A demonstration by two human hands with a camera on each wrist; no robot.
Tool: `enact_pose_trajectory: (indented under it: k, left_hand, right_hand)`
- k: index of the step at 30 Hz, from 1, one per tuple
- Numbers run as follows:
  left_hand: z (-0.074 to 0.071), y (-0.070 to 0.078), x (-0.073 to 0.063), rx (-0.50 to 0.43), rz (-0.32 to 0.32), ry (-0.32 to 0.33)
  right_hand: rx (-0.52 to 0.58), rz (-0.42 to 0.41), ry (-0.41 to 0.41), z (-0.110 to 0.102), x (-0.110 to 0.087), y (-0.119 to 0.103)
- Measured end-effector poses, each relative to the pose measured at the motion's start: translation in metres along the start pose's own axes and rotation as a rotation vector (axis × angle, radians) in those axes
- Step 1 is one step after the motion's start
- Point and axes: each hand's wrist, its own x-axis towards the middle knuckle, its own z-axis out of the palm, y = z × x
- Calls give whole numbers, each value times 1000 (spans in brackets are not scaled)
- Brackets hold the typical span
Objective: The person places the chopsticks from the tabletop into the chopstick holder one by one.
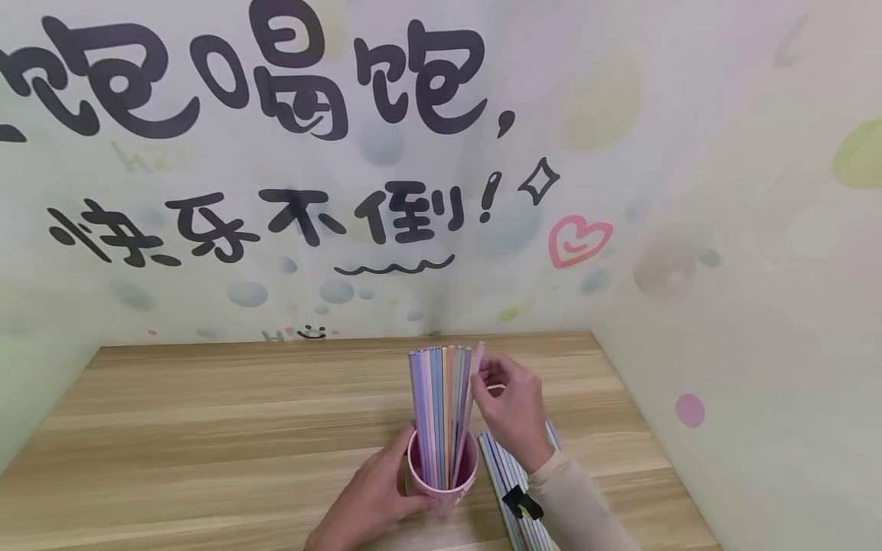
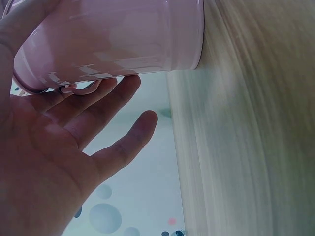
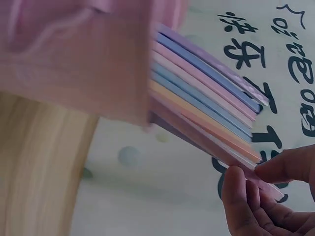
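The cup (image 2: 113,39) is pink, the sticks (image 1: 441,413) multicoloured pastel.

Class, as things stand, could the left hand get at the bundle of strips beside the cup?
Probably not directly: the left hand holds the pink cup, which stands between it and the bundle of strips.

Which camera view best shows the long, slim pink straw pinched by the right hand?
The right wrist view: the straw appears large there, pinched near its end by the right hand. The head view shows it smaller, leaning in the glossy pink cup. The left wrist view misses it entirely.
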Motion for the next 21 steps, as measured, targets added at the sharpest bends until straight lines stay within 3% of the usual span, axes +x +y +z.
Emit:
enact_pose_trajectory:
  k: [14, 21]
  left_hand:
    - [0, -3, 0, 16, 18, 13]
    - [1, -2, 1, 4, -10, -3]
  right_hand:
    - [-47, 55, -66, 8, -11, 4]
    - [-25, 82, -1, -5, -8, 19]
